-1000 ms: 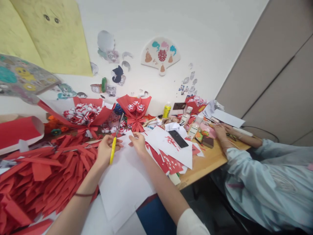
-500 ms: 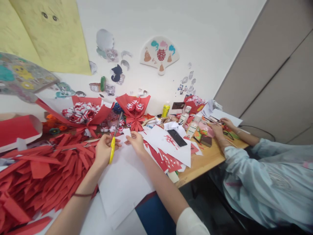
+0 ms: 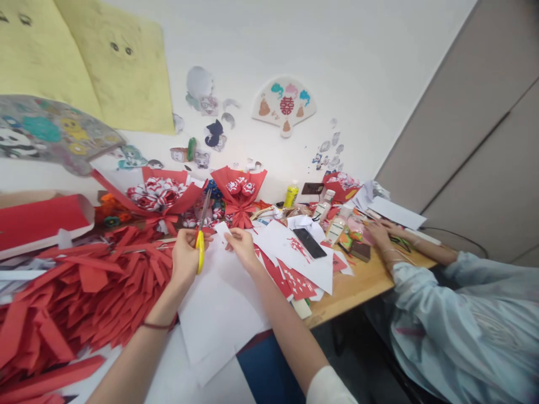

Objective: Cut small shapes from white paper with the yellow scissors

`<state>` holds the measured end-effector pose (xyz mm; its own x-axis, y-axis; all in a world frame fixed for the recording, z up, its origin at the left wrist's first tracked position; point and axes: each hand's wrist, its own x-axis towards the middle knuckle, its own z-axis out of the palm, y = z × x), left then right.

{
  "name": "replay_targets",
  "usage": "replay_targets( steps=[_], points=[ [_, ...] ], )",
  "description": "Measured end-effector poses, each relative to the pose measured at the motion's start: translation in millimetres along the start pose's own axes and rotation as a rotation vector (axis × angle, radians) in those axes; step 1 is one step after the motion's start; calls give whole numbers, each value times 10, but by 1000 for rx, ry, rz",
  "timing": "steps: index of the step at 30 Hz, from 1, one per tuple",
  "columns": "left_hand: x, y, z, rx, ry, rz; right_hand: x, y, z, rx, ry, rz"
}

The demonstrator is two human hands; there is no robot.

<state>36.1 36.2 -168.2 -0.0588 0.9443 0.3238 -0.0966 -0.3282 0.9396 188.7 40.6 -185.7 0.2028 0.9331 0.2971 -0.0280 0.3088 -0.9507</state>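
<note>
The scissors [image 3: 200,255] had smooth yellow handle loops and slim grey metal blades that lay nearly together, their tips pointing up and away from the person. Just right of them was a small white slip of paper [image 3: 221,229], flat and straight-edged. Both were above the far part of some layered white sheets [image 3: 223,308], matte and smooth, their corners slightly out of line. To the left, a thick heap of red strips [image 3: 92,286], creased into narrow bands, made a rough, shaggy mass. Behind, a bouquet [image 3: 238,201] flared in stiff, pleated red around ruffled red-and-white blooms [image 3: 240,186]. The counter [image 3: 362,286] showed pale wood at the right.

The left hand [image 3: 185,255] had its grip wrapped round the yellow handles, fingers curled and partly hidden; how far the loops were spread could not be told. The right hand [image 3: 241,247] had its grip drawn to a narrow pinch on the near end of the slip, the rest of which stuck out toward the blades.
</note>
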Motion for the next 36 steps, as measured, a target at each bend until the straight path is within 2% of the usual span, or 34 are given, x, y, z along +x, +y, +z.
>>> replay_targets(
  steps=[4, 10, 21, 30, 36],
  points=[
    [-1, 5, -30, 0, 34, 11, -49, -19, 49, -20, -62, -22],
    [-3, -103, 5, 16, -3, 49, -72, 52, 89, -57, -115, 3],
    [15, -110, -55, 289, 96, 72, -115, 114, 145, -56, -137, 41],
    [-4, -112, -69, 325, 91, 65, -119, 48, 128, -2, -61, 48],
    [4, -117, -64, 317, 96, 86, -137, 21, 115, -22, -73, 54]
  ],
)
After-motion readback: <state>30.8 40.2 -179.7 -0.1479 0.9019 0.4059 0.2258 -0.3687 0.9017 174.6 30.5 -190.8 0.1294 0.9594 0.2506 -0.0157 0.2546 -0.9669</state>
